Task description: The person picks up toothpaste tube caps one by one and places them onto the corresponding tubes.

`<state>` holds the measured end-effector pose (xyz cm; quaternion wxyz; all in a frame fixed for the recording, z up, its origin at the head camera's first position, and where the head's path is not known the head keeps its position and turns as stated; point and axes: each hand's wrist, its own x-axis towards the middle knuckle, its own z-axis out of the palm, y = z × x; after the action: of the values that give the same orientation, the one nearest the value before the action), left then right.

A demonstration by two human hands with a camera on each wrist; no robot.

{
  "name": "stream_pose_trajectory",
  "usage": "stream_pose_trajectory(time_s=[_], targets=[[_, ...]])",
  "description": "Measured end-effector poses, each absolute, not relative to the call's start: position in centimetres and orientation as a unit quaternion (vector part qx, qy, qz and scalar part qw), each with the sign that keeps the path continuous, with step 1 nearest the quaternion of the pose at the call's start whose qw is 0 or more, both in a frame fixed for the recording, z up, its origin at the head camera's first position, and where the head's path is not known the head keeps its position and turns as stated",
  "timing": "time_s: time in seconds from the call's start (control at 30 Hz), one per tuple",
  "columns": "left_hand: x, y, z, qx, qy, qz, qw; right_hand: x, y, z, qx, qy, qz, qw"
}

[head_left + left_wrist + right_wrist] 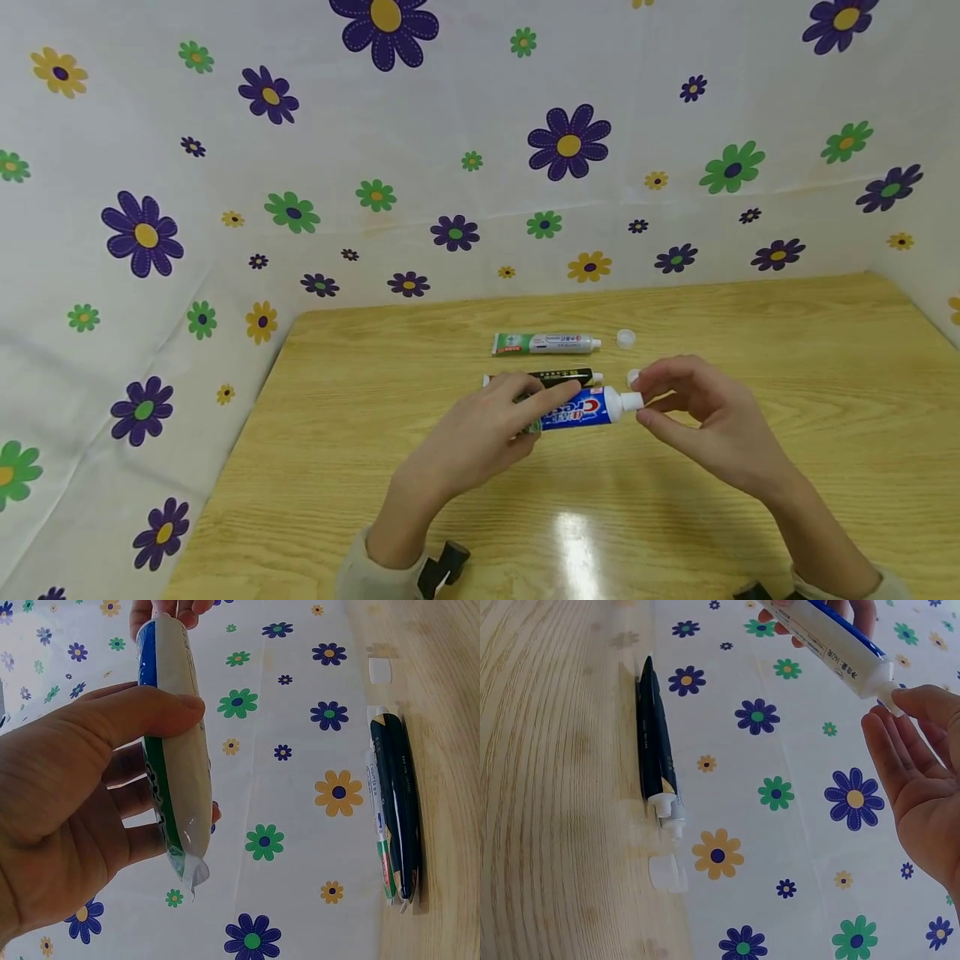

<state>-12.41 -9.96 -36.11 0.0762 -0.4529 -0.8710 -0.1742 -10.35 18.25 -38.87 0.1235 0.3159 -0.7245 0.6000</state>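
My left hand (480, 429) grips a blue, white and green Crest toothpaste tube (579, 411) above the table, its nozzle end pointing right. In the left wrist view, the thumb lies across the white side of the tube (184, 765), with the fingers behind it. At the nozzle end is a white cap (632, 401), pinched between the thumb and fingertips of my right hand (723, 425). The right wrist view has the right thumb (930, 705) against this cap. Part of the tube's tail is hidden by the left hand in the head view.
Behind the held tube, a black toothpaste tube (562, 377) and a green-and-silver one (551, 343) lie uncapped on the wooden table (360, 367). Two loose white caps, one farther back (626, 338) and one nearer (633, 377), lie to their right. Flower-patterned cloth (480, 100) hangs behind.
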Motion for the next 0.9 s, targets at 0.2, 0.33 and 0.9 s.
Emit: stream_pose_trajectory(time_s=[0.2,0.33,0.9], targets=[[-12.43,-9.99,-36.13,-0.451,-0.872,-0.173,0.077,-10.38,18.24,-38.9,0.324,-0.712,0.609,0.13],[-12.46,-9.99,-36.17,-0.452,-0.871,-0.173,0.08,-10.3,18.26,-38.88,0.302,-0.736,0.592,0.128],[-12.52,-9.98,-36.09,-0.452,-0.873,-0.164,0.08,-10.39,18.42,-38.91,0.3,-0.756,0.573,0.102]])
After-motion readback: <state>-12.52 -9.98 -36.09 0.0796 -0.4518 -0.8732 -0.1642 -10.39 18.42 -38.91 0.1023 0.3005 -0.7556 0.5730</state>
